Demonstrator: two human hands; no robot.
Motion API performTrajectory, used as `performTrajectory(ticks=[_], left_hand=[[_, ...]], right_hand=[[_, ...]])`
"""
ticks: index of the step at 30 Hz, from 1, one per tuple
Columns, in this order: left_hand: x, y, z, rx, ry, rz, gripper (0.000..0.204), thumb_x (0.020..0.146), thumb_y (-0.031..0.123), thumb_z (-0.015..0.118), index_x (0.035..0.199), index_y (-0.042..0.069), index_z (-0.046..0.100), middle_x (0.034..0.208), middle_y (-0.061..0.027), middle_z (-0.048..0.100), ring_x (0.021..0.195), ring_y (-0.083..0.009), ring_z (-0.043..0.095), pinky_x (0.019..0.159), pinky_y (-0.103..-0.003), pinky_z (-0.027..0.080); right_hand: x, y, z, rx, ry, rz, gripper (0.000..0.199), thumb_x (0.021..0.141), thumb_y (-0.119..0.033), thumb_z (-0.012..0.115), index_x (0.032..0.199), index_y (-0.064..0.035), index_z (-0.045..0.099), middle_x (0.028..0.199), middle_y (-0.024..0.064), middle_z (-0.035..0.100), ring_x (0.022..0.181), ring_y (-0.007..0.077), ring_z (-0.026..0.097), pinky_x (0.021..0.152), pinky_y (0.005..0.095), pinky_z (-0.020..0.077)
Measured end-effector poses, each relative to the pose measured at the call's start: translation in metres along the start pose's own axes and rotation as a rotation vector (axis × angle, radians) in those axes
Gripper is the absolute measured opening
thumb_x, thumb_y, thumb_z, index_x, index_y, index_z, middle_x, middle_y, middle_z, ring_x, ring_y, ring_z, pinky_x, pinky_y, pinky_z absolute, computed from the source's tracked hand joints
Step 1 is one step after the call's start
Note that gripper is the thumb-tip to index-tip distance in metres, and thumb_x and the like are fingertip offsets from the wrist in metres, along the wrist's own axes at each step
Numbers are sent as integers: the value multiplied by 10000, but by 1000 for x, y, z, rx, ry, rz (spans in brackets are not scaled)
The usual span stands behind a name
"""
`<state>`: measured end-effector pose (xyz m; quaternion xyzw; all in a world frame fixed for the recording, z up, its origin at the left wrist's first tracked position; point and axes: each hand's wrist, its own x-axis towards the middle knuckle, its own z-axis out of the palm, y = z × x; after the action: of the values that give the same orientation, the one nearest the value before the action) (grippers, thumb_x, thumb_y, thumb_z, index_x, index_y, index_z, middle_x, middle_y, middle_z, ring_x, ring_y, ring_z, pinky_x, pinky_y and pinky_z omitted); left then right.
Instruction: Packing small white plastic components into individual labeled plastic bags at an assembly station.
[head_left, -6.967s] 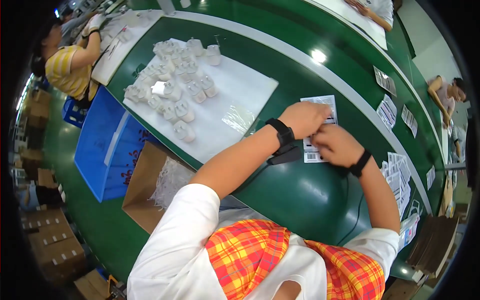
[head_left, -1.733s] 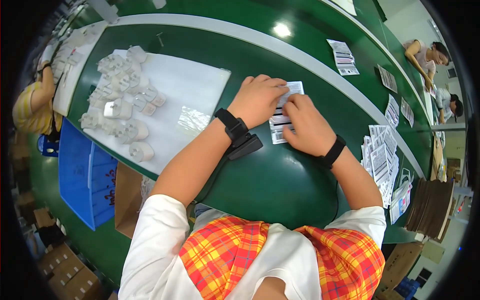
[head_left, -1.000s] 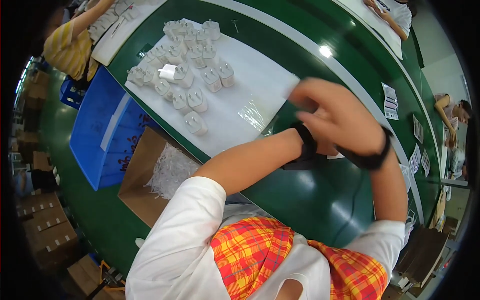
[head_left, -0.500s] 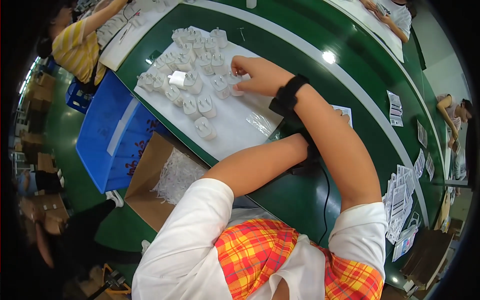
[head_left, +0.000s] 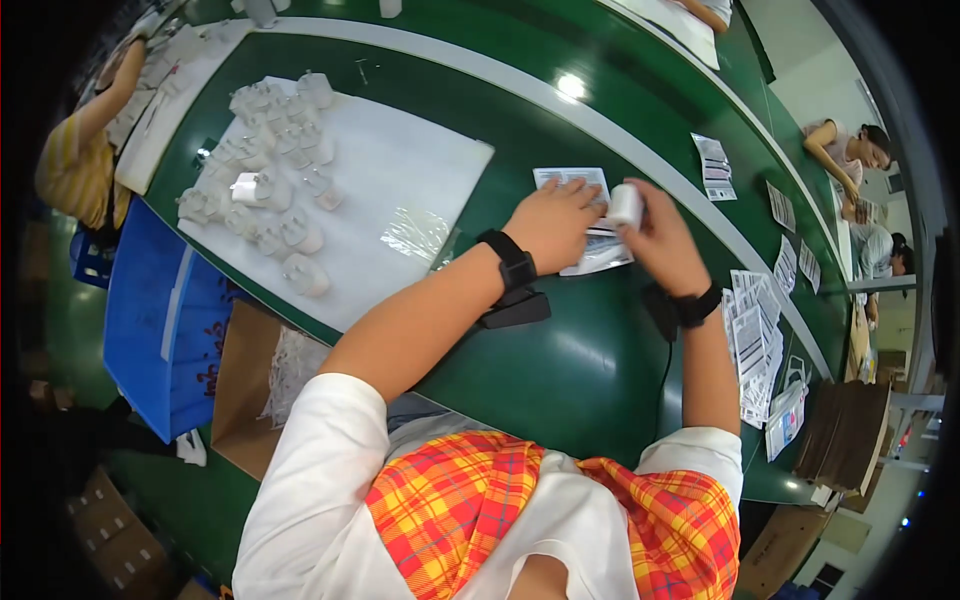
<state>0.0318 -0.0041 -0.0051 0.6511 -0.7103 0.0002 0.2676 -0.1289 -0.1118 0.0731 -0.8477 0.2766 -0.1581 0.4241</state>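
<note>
My left hand lies with its fingers stretched out over printed silver-and-white packets on the green table. Just right of it, my right hand is closed round a white plug charger, held above the packets' right edge. The charger's prongs do not show. To the left, several more white chargers stand clustered on a white sheet, many with their prongs upward. Black bands circle both wrists, each with a small black box beside it.
A clear plastic piece lies on the sheet. Left of the table are a blue bin and a cardboard box holding clear plastic. Printed packets pile up at the right. A cable hangs near my right wrist. Other people sit around the tables.
My right hand has come from the charger cluster over to the right, bringing a charger. My arms are no longer crossed. The view has shifted rightward, and my left hand now shows on the packets.
</note>
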Motion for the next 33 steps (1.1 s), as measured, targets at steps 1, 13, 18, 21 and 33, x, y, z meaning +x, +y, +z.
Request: performTrajectory(ticks=[1, 13, 18, 21, 33], left_hand=[[1, 1, 0, 2, -3, -3, 418, 866, 214, 536, 1256, 70, 585, 1372, -146, 518, 1316, -311, 443, 1109, -494, 315], [5, 17, -12, -17, 11, -117, 490, 913, 240, 483, 1352, 22, 468, 1436, -206, 431, 1367, -393, 358, 1119, -582, 234], [-1, 30, -18, 188, -19, -110, 560, 886, 198, 549, 1391, 1, 405, 1436, -230, 415, 1367, -406, 350, 1112, -553, 270], [4, 6, -14, -107, 121, -97, 625, 852, 157, 633, 1403, -1, 385, 1421, -223, 427, 1327, -362, 413, 1071, -444, 372], [14, 19, -23, -1224, 190, -434, 279, 912, 194, 633, 1051, -47, 648, 946, -72, 683, 853, -121, 620, 783, -276, 496]], right_hand=[[-12, -3, 5, -144, -9, 12, 532, 762, -141, 700, 1246, -19, 518, 1058, 118, 584, 930, 227, 566, 833, 319, 476], [-17, 13, 29, -534, 151, -74, 444, 711, -73, 745, 1074, -34, 492, 1020, 156, 570, 908, 286, 578, 765, 341, 478], [-1, 11, 19, -176, -68, 155, 376, 745, -70, 713, 1030, -33, 471, 1009, 155, 545, 876, 271, 577, 769, 318, 465], [-4, 8, 22, -128, -69, -22, 296, 808, -53, 652, 1040, -52, 468, 1029, 137, 546, 856, 236, 585, 761, 289, 467], [-37, -20, -7, 1331, 33, 22, 256, 967, -191, 564, 1151, -20, 516, 1010, 67, 563, 797, 118, 572, 678, 206, 457]])
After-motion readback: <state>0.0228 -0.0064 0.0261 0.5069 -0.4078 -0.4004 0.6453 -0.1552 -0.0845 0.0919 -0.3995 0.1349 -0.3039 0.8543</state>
